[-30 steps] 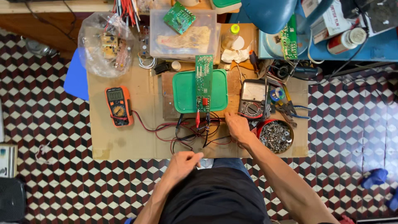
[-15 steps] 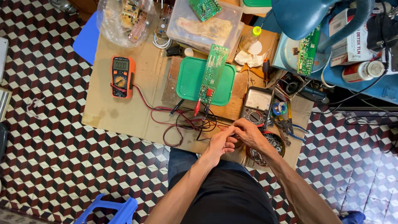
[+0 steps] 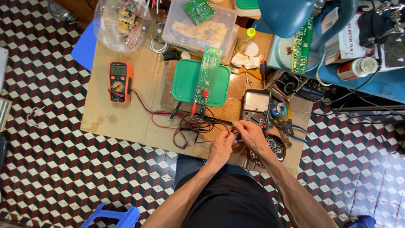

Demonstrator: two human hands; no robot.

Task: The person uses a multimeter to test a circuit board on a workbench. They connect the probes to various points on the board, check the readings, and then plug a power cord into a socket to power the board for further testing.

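We see both hands meet over the tangle of red and black test leads [image 3: 192, 122] at the near edge of the cardboard work mat [image 3: 126, 122]: the left hand [image 3: 221, 147] and the right hand [image 3: 249, 134] close together, fingertips pinched on a thin wire or small part between them that is too small to identify, so we cannot tell exactly what they grip. Just beyond the hands, two probes, one red-tipped and one black, lie with their tips at the lower end of the long green circuit board [image 3: 206, 76], which rests tilted across a green plastic lid [image 3: 185, 84]. We judge the work as mid-course: the board is laid out and the leads are run to it, but no probe is in hand and the leads remain knotted. Counting outward, we find two meters, an orange digital multimeter [image 3: 118, 81] to the left and a grey analogue meter [image 3: 256, 105] just beside the right hand; three green boards in all, with one on the clear plastic box [image 3: 198, 27] and one standing by the blue lamp [image 3: 291, 14]; one round tin of small metal parts [image 3: 276, 147] under the right wrist; one clear bag of components [image 3: 120, 23]; and one blue stool [image 3: 114, 217] on the patterned tiled floor [image 3: 42, 160]
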